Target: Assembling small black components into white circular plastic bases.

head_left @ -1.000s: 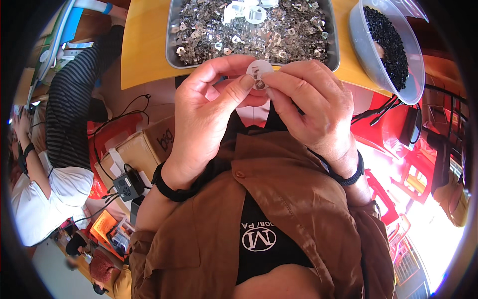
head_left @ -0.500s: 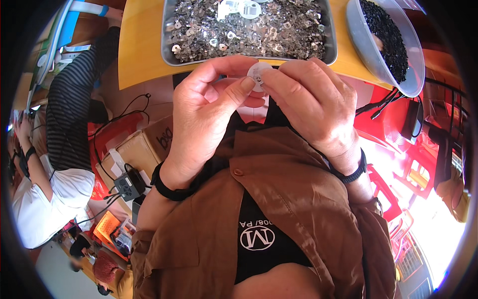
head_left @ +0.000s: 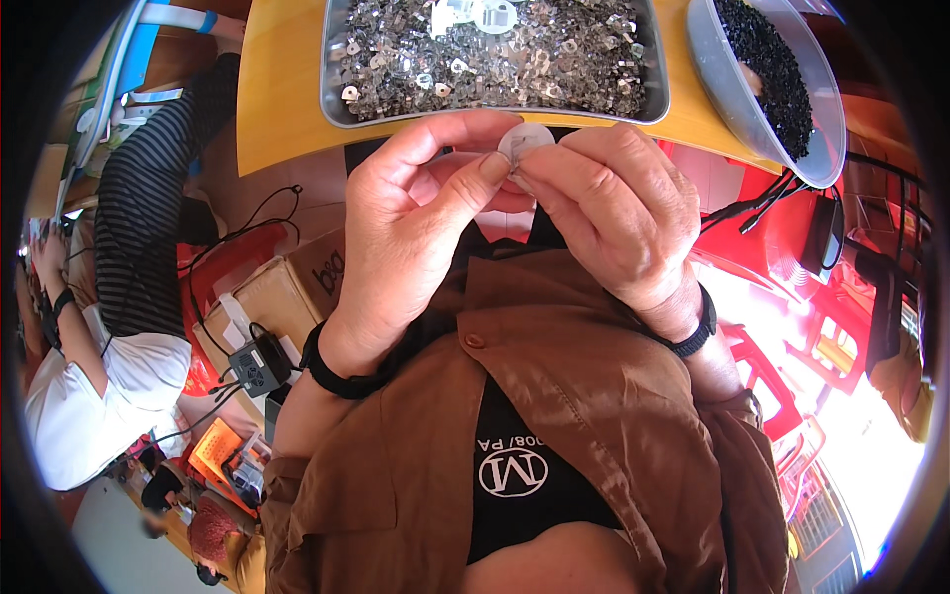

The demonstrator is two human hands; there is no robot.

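Both hands are pinching one small white disc (head_left: 524,142) just below the metal tray (head_left: 334,99), left hand (head_left: 416,228) and right hand (head_left: 614,213) gripping its rim — looking light, stiff, easily fumbled.
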